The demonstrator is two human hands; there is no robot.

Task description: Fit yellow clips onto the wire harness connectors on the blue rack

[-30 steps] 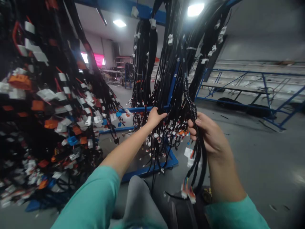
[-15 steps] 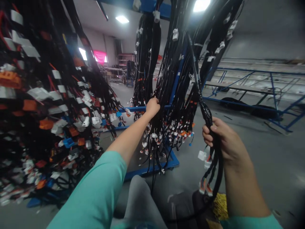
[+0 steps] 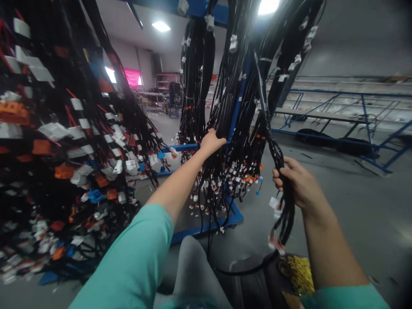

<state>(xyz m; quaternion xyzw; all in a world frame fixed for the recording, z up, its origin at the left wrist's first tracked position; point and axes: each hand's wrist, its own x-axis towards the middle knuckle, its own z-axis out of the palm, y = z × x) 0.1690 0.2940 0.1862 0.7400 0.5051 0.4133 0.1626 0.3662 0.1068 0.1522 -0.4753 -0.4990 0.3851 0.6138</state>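
Black cable bundles with small white connectors hang from a blue rack in the middle. My left hand reaches against this bundle, its thumb spread to the right and its other fingers partly hidden among the cables. On the right, my right hand is wrapped round a separate black wire harness, which runs down from the top of the rack. Below that hand, the harness splits into branches ending in white and orange connectors, and one long cable curves to the left.
Dense harnesses with white, orange and blue connectors fill the left side. The rack's blue base bar lies near my knee. A blue-framed table stands at the right. Yellow material sits low by my right forearm.
My left thumb has opened away from the fingers, and that hand has shifted slightly right. My right hand still grips the harness, whose lower branches have swung a little left.
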